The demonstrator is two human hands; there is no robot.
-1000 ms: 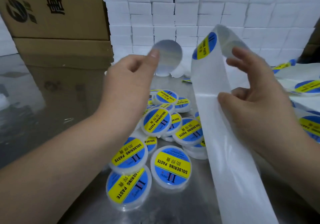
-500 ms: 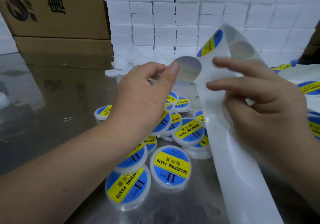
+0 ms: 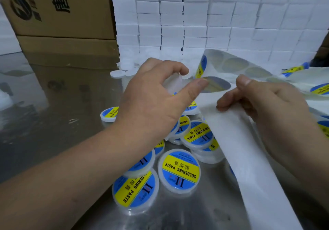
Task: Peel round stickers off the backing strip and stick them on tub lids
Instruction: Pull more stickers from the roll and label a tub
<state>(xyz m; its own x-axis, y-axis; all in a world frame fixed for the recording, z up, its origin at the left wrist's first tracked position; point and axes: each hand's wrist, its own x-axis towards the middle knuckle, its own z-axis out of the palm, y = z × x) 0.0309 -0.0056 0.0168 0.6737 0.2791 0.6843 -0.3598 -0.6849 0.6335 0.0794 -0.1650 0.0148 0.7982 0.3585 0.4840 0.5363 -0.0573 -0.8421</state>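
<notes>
Left hand (image 3: 151,105) lowered, holding one sticker (image 3: 218,84).

Table (image 3: 53,140): reflective metal top.
Near centre: cluster of labelled tubs (image 3: 179,171), blue-yellow labels up, several overlapping.
Left of cluster, apart: lone labelled tub (image 3: 108,114).
Far centre: plain white tubs (image 3: 117,73).
Far edge: stacked cardboard cartons (image 3: 67,52) at left, wall of white boxes (image 3: 195,25) beside them.
</notes>
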